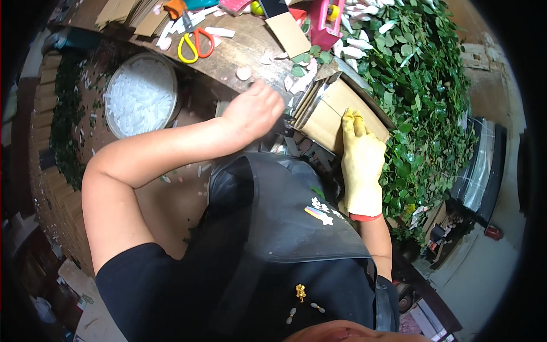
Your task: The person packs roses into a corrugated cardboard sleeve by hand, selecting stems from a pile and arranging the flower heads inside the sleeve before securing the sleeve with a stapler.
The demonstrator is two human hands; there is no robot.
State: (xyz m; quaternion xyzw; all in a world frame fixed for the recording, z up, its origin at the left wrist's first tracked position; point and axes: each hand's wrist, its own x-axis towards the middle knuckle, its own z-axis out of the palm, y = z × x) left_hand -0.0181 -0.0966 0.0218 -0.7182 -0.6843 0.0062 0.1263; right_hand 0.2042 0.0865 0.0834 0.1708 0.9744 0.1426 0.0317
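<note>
My left hand (255, 109) is bare and slightly blurred, its fingers curled over the front edge of the wooden worktable. Whether it holds anything is hidden. My right hand wears a yellow rubber glove (361, 158). Its fingers lie over the face of a folded cardboard piece (327, 109), gripping it at the near edge; the thumb is out of sight. Several layers of cardboard show at that piece's left side. Below it is a dark metal fixture (288, 126), partly covered. A heap of leafy green stems (419, 107) lies just right of the glove.
Scissors (194, 47) with yellow and red handles lie on the worktable (239, 47). A pink tape dispenser (325, 25) stands near white-wrapped flower heads (354, 49). At left, a round tub (174, 85) holds white strips. Cardboard sheets (151, 19) are stacked at the back left.
</note>
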